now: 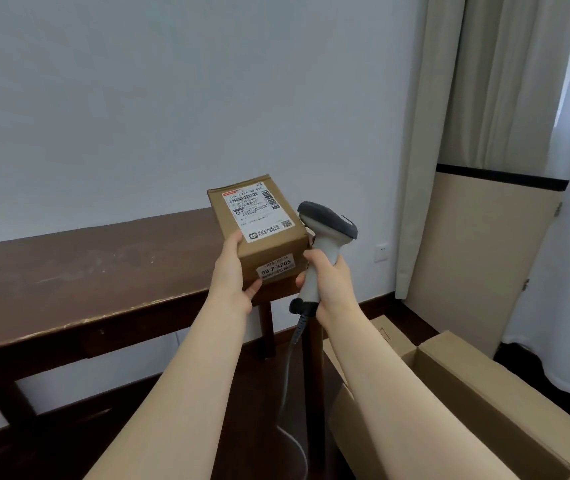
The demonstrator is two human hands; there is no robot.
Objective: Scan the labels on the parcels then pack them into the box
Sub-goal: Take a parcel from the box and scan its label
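Note:
A small brown cardboard parcel [278, 251] with a white shipping label on top is held up above the right end of the table. My left hand [233, 275] grips its left side, thumb on top and fingers underneath. My right hand [327, 280] holds the handle of a white and grey barcode scanner [328, 233], just right of the parcel, with its head tilted over the parcel's top right corner. A large open cardboard box [484, 379] stands on the floor at the lower right, partly hidden by my right forearm.
A dark wooden table [86, 289] runs along the wall on the left. The scanner's grey cable [288, 375] hangs down to the dark floor. A beige panel [477, 258] leans against the wall beside a curtain [456, 98] on the right.

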